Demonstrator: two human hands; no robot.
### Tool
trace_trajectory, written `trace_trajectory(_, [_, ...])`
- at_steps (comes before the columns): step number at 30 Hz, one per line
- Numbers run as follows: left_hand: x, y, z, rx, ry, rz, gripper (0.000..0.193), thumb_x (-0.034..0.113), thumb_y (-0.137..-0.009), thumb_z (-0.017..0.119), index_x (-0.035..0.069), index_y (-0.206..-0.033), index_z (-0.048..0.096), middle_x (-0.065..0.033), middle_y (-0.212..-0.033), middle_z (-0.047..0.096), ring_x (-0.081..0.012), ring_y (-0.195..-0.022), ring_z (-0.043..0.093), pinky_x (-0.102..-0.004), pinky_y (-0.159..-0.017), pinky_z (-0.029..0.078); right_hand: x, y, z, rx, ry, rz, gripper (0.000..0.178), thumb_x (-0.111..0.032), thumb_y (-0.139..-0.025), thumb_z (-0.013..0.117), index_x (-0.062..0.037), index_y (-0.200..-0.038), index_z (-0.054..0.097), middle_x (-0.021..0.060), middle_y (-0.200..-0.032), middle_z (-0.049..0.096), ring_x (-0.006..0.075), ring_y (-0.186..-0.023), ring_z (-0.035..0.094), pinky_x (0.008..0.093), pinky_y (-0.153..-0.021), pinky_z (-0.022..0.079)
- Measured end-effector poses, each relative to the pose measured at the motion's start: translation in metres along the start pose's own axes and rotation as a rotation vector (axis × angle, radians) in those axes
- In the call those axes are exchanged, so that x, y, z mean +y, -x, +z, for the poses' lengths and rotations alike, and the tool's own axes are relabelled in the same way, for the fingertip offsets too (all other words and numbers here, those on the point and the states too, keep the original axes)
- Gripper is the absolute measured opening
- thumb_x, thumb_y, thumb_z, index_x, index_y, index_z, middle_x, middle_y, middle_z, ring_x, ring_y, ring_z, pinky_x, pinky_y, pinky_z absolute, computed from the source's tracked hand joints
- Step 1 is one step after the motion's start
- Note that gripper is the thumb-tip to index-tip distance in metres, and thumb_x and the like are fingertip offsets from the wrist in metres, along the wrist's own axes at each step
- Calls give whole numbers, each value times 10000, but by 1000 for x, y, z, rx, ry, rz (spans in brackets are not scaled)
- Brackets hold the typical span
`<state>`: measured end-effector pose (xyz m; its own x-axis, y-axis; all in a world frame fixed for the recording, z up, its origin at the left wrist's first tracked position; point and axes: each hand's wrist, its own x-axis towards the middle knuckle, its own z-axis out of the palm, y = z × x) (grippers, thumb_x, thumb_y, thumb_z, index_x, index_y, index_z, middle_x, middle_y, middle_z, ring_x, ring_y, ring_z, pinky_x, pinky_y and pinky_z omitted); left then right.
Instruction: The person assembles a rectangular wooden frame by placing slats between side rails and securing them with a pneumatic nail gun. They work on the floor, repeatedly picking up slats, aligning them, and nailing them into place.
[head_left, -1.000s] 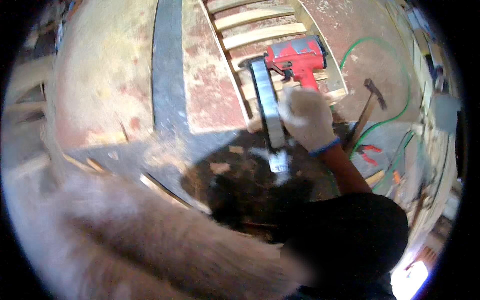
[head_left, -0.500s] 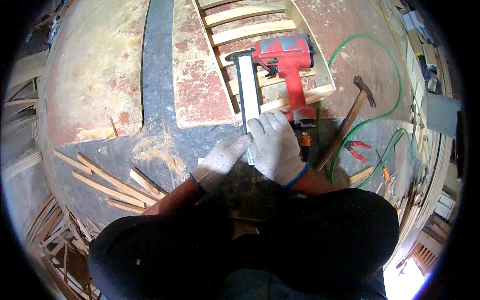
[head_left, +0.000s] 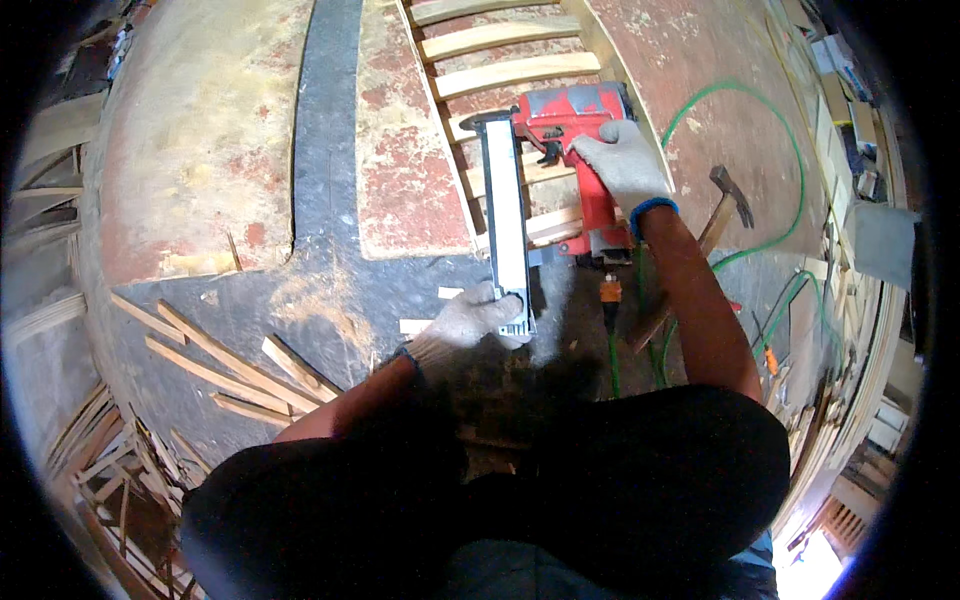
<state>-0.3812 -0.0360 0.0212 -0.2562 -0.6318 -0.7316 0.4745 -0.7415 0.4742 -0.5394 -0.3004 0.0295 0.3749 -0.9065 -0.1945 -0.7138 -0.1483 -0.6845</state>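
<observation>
A red pneumatic nail gun [head_left: 572, 103] lies over the near end of a slatted wooden frame [head_left: 515, 75]. Its long magazine [head_left: 506, 210], with a pale strip along it, points back toward me. My left hand [head_left: 460, 328], in a white knitted glove, is closed round the magazine's near end, thumb on top. At the top of the gun's handle, my gloved right hand [head_left: 632, 172] wraps round the grip near the trigger; its fingertips are partly hidden. An orange-collared air fitting [head_left: 611, 290] sits below the handle's base.
A green air hose [head_left: 800, 170] loops on the right. A hammer [head_left: 722, 210] lies there, partly behind my right forearm, with an orange-handled screwdriver [head_left: 770, 360] farther right. Several wooden strips [head_left: 225, 365] lie at left. Worn boards [head_left: 200, 150] cover the far floor.
My right hand has left the magazine and moved up and right onto the gun's handle. My left hand now grips the magazine's near end. The gun has shifted slightly toward me.
</observation>
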Motion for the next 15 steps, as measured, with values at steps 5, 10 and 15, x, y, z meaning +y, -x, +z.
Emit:
trace_trajectory(5, [-1, 6, 10, -39, -48, 221, 266, 269, -1019, 682, 26, -1128, 681, -76, -964, 751, -181, -828, 706, -353, -791, 574, 41, -8, -3, -133, 11, -89, 466, -419, -869, 719, 16, -1029, 676, 148, -885, 700, 264, -805, 678, 430, -718, 534])
trace_trajectory(10, [-23, 17, 0, -71, -132, 130, 334, 336, -1033, 656, 22, -1145, 681, -83, -947, 760, -206, -884, 729, -367, -820, 578, 1, 5, -3, -447, -512, 213, 425, -368, -958, 676, -35, -1222, 698, 85, -1111, 718, 205, -1001, 685, 386, -897, 532])
trace_trajectory(15, [12, 27, 25, -334, -685, 35, 294, 309, -1045, 641, 34, -1141, 678, -80, -1009, 720, -169, -945, 691, -316, -832, 561, -46, 88, -100, -544, -812, 265, 219, -251, -950, 659, -57, -1048, 684, 43, -913, 679, 151, -814, 677, 302, -658, 560])
